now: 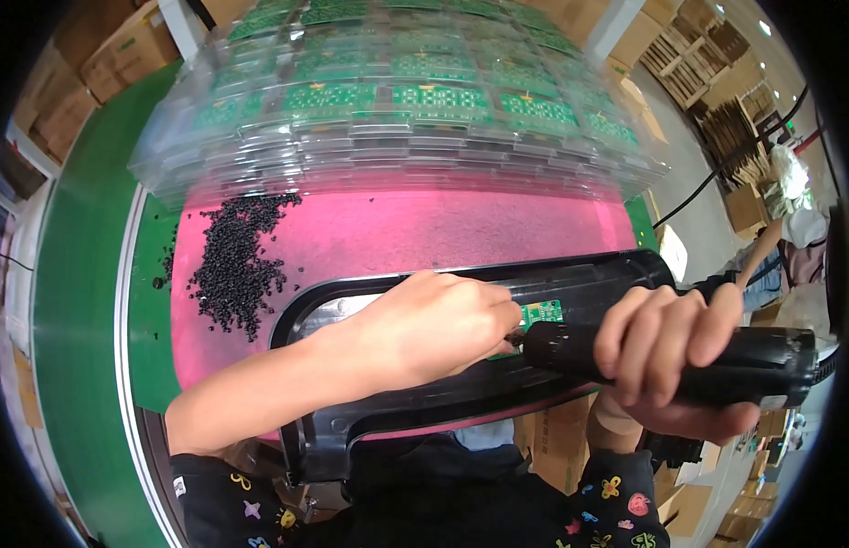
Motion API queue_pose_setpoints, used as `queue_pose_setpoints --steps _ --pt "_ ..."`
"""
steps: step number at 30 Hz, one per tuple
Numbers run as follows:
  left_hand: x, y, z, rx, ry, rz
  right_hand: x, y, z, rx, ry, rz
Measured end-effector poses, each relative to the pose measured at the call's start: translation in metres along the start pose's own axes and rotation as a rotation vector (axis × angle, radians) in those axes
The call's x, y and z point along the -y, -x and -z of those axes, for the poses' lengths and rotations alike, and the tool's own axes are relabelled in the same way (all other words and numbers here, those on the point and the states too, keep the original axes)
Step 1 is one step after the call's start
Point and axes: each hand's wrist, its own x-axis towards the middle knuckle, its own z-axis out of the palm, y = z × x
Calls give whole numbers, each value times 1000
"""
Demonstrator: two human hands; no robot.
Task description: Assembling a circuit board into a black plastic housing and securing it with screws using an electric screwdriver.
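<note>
My right hand (666, 352) is wrapped round a black electric screwdriver (767, 361), held nearly level with its tip pointing left. The tip meets the fingers of my left hand (438, 320), which are pinched over a small green circuit board (545, 312). What those fingers hold, if anything, is hidden. The board lies inside a long black plastic housing (616, 272) with a raised rim and a curved left end. My left forearm crosses over the housing's left part. Beneath it is a pink mat (351, 219).
A heap of small black screws (237, 265) spreads over the mat's left side. Behind the mat, clear plastic trays (397, 137) of green circuit boards are stacked high. Cardboard boxes (132, 59) stand at the back left. Another person (799, 247) is at the far right.
</note>
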Motion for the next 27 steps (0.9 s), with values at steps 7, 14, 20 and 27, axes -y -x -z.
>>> queue_pose_setpoints --steps 7,14,20,27 --pt "0 -4 1 -162 209 -117 19 -4 3 -41 -65 102" --pt "-2 -4 8 -88 375 -111 21 7 8 -129 -187 169" --pt "-11 -12 15 -155 300 -89 34 8 22 -108 129 43" --pt "14 3 7 -529 118 -94 24 21 51 -149 266 -206"
